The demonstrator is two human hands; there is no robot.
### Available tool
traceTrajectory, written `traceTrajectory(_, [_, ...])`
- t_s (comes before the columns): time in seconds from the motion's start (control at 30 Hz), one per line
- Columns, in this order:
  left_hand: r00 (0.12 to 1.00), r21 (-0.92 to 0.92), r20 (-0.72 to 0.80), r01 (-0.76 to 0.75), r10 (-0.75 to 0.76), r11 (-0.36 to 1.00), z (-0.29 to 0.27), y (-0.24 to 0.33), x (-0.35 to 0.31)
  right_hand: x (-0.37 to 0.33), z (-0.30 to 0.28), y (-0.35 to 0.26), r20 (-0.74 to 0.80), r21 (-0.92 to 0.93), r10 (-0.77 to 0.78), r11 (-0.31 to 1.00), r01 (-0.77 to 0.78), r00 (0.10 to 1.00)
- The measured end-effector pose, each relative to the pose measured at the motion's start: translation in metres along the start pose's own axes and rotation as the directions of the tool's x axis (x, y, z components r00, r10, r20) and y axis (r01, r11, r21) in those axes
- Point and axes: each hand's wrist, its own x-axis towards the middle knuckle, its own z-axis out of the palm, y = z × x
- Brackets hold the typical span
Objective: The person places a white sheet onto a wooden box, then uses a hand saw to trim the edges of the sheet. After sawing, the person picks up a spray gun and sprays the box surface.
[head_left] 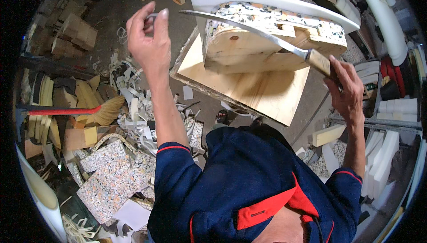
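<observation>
Gripped a knife [262, 34] by its wooden handle [318, 62] in the curled right hand [347, 87]; held the left hand [152, 42] half-curled beyond the tip, contents indistinct. Judged knife light, stiff, best held there; judged foam-padded frame [247, 50] between hands heavy, soft-topped, best taken by its timber.

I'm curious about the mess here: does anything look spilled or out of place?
Yes: pale scraps lie strewn across the floor left of the board, with speckled foam lying askew among them. They look dropped rather than stacked.
</observation>
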Motion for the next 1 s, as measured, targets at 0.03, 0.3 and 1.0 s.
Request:
traceTrajectory(0.03, [0.998, 0.034, 0.042, -0.047, 0.045, 0.998, 0.004, -0.001, 0.005, 0.007, 0.001, -0.002, -0.002, -0.015, -0.012, 1.0, 0.012, 1.0])
traceTrajectory(0.3, [0.89, 0.119, 0.426, -0.236, 0.165, 0.965, 0.031, -0.018, 0.029, 0.019, -0.002, -0.005, 0.042, -0.086, 0.021, 0.996, -0.017, 0.999])
traceTrajectory(1.0, [0.929, 0.064, 0.291, -0.257, 0.228, 0.964, 0.051, -0.021, 0.009, 0.04, 0.023, 0.002, 0.079, 0.024, 0.058, 0.998, -0.06, 0.995])
